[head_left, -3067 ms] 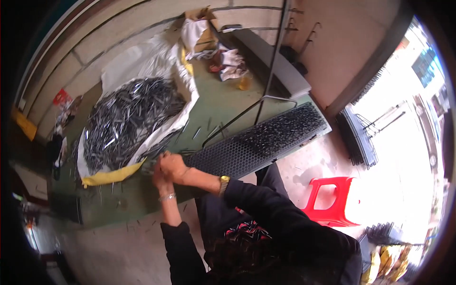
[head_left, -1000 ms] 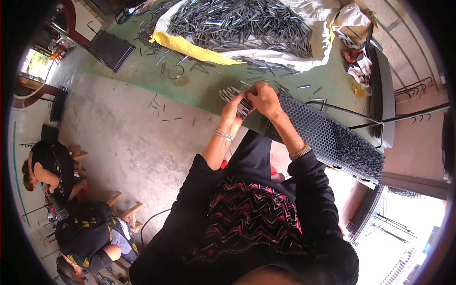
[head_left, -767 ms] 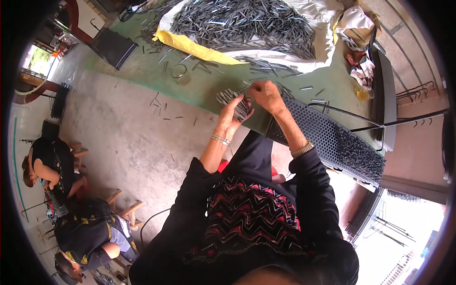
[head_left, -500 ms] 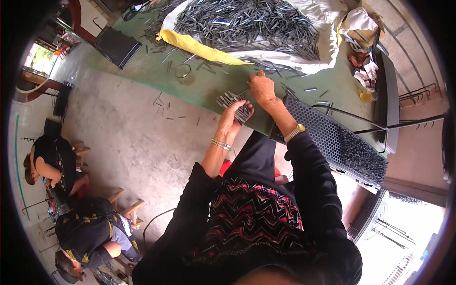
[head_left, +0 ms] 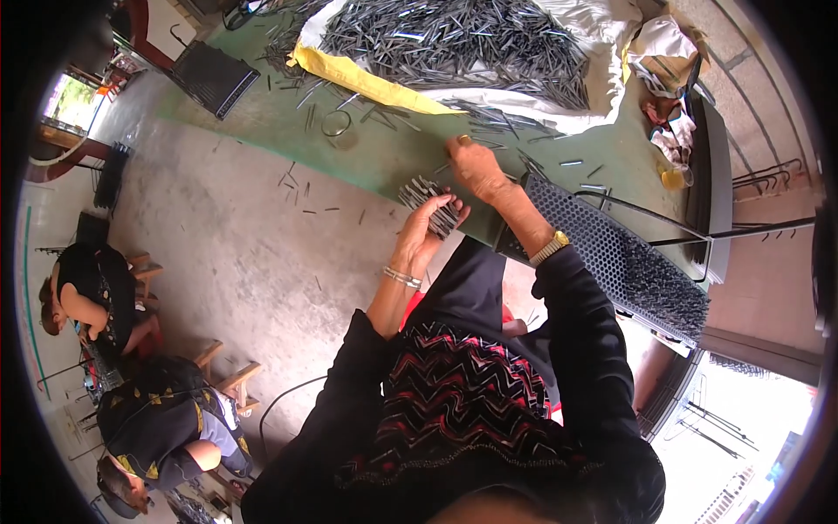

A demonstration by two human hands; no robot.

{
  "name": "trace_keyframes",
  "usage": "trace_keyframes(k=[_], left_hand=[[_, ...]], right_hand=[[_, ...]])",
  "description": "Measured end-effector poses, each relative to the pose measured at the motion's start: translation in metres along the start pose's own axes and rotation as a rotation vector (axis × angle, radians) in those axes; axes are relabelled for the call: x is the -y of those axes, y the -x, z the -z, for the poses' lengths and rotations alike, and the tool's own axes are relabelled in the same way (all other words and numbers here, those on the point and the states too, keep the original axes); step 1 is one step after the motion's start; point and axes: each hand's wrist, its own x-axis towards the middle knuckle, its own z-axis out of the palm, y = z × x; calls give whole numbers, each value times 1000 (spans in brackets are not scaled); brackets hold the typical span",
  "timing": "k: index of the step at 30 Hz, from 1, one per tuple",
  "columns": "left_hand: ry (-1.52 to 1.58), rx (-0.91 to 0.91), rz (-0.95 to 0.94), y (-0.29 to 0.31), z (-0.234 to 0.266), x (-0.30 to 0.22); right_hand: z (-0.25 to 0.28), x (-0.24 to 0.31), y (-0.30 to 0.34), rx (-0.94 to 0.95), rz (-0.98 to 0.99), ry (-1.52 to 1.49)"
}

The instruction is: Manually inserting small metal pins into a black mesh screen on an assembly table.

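My left hand (head_left: 427,224) grips a bundle of thin dark metal pins (head_left: 428,197) at the near edge of the green table (head_left: 384,162). My right hand (head_left: 476,168) reaches out flat over the table toward loose pins, fingers spread, a ring on one finger and a gold watch on the wrist. Just right of it lies a long black perforated tray (head_left: 618,258) packed with upright pins. A large heap of the same pins (head_left: 458,44) rests on a white and yellow sheet farther back.
Stray pins and a wire ring (head_left: 335,123) lie scattered on the table and the concrete floor. A black grid tray (head_left: 212,77) sits at the far left. Crumpled rags (head_left: 668,52) and a glass cup lie at the right. Two people (head_left: 131,367) sit at lower left.
The view swung round from the earliest frame. In the last second my right hand left the bundle and reached out toward the loose pins; my left hand kept hold of the bundle.
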Motion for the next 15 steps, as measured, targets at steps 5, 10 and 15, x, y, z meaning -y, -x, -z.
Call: trace_keyframes(k=[5,10,15], left_hand=[[24,-44,-18,-2,5,-5],[-58,14,-42,-16,0,-13],[-53,-62,-59,-20,-19,-15]], right_hand=[[9,18,10,54,135,122],[6,0,6,-12,-135,61],[55,8,16,8,-443,-683]])
